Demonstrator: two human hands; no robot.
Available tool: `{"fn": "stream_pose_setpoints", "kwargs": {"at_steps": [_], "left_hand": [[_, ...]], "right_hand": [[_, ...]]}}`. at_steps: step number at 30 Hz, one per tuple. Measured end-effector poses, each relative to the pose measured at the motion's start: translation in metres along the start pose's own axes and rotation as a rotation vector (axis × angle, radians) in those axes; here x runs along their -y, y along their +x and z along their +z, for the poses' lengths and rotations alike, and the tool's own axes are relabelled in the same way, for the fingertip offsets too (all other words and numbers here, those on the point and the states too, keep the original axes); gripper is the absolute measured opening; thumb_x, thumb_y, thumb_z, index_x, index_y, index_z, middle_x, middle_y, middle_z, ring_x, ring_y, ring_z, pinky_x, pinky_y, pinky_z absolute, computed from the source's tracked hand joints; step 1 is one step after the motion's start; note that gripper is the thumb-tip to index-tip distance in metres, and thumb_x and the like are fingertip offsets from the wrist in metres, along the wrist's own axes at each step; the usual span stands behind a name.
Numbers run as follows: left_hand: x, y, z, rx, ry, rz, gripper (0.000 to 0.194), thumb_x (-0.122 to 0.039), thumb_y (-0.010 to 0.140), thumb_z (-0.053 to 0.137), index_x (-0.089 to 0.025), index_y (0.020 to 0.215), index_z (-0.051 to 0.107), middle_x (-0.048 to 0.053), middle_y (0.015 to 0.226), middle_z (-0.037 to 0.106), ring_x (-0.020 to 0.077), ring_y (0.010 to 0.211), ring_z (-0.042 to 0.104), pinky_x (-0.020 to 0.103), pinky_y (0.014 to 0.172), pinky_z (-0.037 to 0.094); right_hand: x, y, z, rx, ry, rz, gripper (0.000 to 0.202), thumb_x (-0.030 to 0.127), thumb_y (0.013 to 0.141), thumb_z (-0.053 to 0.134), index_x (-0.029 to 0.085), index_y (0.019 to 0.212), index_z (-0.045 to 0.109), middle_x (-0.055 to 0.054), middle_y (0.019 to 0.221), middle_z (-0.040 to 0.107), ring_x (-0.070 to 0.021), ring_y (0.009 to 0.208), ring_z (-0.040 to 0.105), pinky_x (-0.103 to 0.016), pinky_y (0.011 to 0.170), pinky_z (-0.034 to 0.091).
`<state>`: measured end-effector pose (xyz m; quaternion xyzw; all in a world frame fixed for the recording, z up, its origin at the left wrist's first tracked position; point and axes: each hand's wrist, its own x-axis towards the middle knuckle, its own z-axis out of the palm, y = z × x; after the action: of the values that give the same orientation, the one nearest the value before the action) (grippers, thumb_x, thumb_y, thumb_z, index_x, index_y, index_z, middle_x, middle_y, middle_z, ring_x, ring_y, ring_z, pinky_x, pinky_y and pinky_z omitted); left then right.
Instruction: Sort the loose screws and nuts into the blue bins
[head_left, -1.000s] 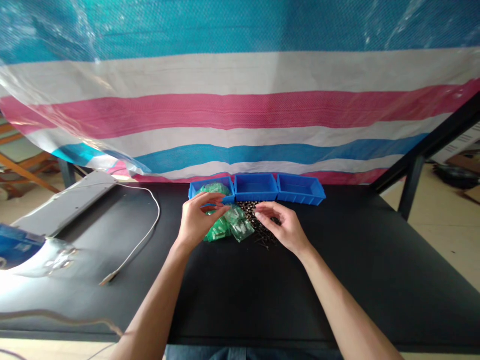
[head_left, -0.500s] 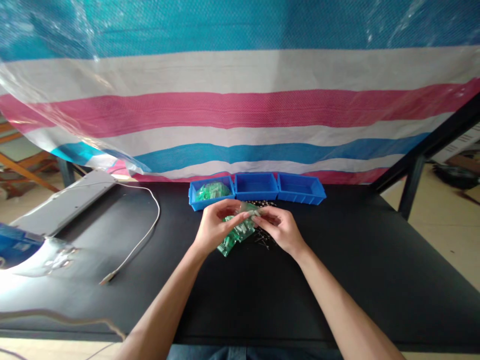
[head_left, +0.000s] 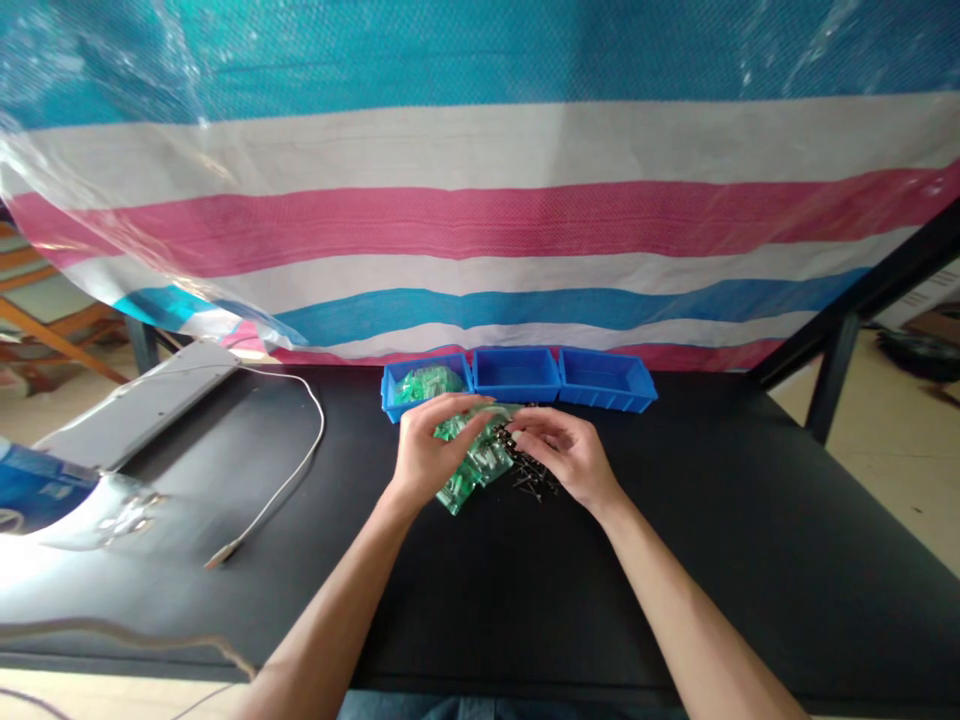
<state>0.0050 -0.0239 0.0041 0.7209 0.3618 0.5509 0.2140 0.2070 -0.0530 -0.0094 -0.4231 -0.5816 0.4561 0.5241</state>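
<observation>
Bins (head_left: 517, 393) at the back: counting three blue ones on the counter (head_left: 510, 600), with a green heap (head_left: 429, 382) too jumbled to count in the leftmost, plus at least two green-tinted bags (head_left: 456, 490), one pile of small metal parts (head_left: 534, 475) and one white cable (head_left: 223, 555). With the left-hand grip (head_left: 433, 448), pinching one bag's upper edge, between both hands and beside the pile; with the right-hand grip (head_left: 576, 458), curling fingers close to that edge, whether grasping or released being impossible to tell.
</observation>
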Motion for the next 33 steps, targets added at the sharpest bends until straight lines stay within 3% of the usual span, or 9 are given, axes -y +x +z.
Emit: {"fn": "stream_pose_setpoints", "kwargs": {"at_steps": [2,4,7,10,16,21,25,28,33], "left_hand": [[0.011,0.008,-0.01,-0.17,0.234,0.155,0.013,-0.026,0.092,0.068,-0.023,0.095,0.079,0.005,0.099,0.077,0.0183,0.089,0.072,0.033,0.084,0.059],[0.024,0.013,-0.018,-0.241,0.468,0.184,0.018,-0.022,0.094,0.062,-0.024,0.098,0.079,0.006,0.102,0.075,0.0185,0.087,0.07,0.035,0.083,0.059],[0.042,0.014,-0.022,-0.022,0.728,0.129,0.023,-0.02,0.096,0.056,-0.023,0.101,0.079,0.008,0.105,0.075,0.0273,0.105,0.067,0.045,0.093,0.056],[0.048,0.008,-0.015,0.156,0.808,0.063,0.029,-0.025,0.1,0.05,-0.02,0.114,0.075,0.009,0.119,0.074,0.0324,0.124,0.058,0.049,0.102,0.052],[0.039,0.006,-0.004,0.263,0.829,0.0,0.039,-0.044,0.1,0.05,-0.019,0.121,0.072,0.013,0.133,0.066,0.0359,0.134,0.05,0.055,0.112,0.045],[0.037,0.006,-0.01,0.333,0.735,0.139,0.045,-0.033,0.102,0.048,-0.024,0.146,0.052,0.008,0.133,0.067,0.0367,0.147,0.034,0.069,0.121,0.022],[0.028,0.006,-0.014,0.231,0.676,0.204,0.028,-0.023,0.098,0.052,-0.019,0.119,0.07,0.012,0.12,0.071,0.0311,0.123,0.057,0.054,0.106,0.05],[0.022,0.002,-0.016,0.36,0.618,0.212,0.026,-0.025,0.095,0.058,-0.018,0.116,0.072,0.011,0.109,0.075,0.0254,0.099,0.068,0.044,0.091,0.059],[0.03,-0.007,-0.013,0.515,0.65,0.18,0.038,-0.034,0.087,0.072,-0.016,0.121,0.071,0.015,0.122,0.073,0.0315,0.108,0.068,0.047,0.093,0.059]], "right_hand": [[0.0,0.001,-0.003,-0.029,0.023,-0.006,0.04,0.044,0.079,0.081,0.021,0.111,0.071,-0.007,0.097,0.077,-0.0211,0.084,0.071,-0.033,0.076,0.057],[0.0,0.002,-0.006,-0.046,0.064,-0.015,0.04,0.045,0.081,0.08,0.022,0.112,0.07,-0.007,0.097,0.076,-0.0197,0.08,0.071,-0.033,0.074,0.057],[0.001,0.003,-0.009,-0.062,0.093,-0.029,0.037,0.046,0.083,0.078,0.021,0.109,0.07,-0.007,0.096,0.075,-0.0169,0.073,0.069,-0.032,0.071,0.056],[0.0,0.003,-0.009,-0.059,0.091,-0.033,0.035,0.045,0.086,0.075,0.021,0.11,0.07,-0.007,0.096,0.076,-0.0166,0.072,0.068,-0.032,0.071,0.054],[0.001,0.002,-0.007,-0.048,0.093,-0.025,0.033,0.044,0.09,0.07,0.02,0.113,0.068,-0.007,0.097,0.076,-0.0166,0.072,0.067,-0.033,0.071,0.051],[0.001,0.002,-0.007,-0.061,0.104,-0.021,0.038,0.044,0.091,0.069,0.021,0.12,0.064,-0.006,0.096,0.076,-0.0167,0.07,0.067,-0.033,0.07,0.05],[0.001,0.003,-0.008,-0.077,0.11,-0.029,0.039,0.044,0.09,0.069,0.021,0.121,0.062,-0.006,0.095,0.076,-0.0163,0.069,0.066,-0.033,0.07,0.049],[0.002,0.003,-0.008,-0.091,0.097,-0.022,0.038,0.044,0.09,0.068,0.021,0.12,0.063,-0.006,0.094,0.076,-0.0168,0.07,0.066,-0.034,0.071,0.05],[0.005,0.002,-0.007,-0.101,0.076,-0.003,0.039,0.047,0.09,0.068,0.021,0.118,0.063,-0.007,0.093,0.076,-0.018,0.07,0.066,-0.035,0.071,0.05]]}}
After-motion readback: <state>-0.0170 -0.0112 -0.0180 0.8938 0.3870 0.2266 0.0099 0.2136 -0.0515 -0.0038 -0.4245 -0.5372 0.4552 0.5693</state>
